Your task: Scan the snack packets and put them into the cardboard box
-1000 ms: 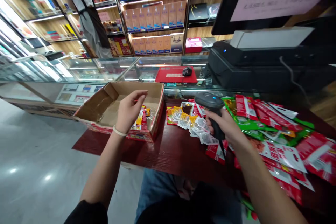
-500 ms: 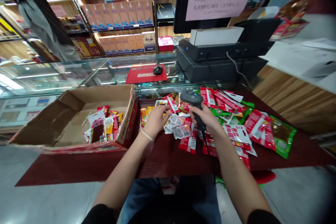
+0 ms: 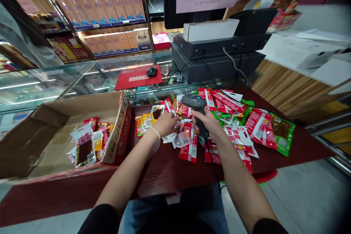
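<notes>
On the dark red worktop (image 3: 170, 168), my left hand (image 3: 166, 124) presses flat on packets (image 3: 178, 137) just left of the scanner (image 3: 196, 111), which my right hand (image 3: 210, 124) clasps upright.

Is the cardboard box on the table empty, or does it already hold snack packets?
Partly filled: the open cardboard box holds a small pile of snack packets at its near right side; the rest of its floor is bare cardboard.

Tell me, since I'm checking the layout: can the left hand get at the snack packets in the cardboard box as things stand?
Probably yes: the cardboard box is open-topped beside the left hand, and nothing covers its snack packets.
</notes>
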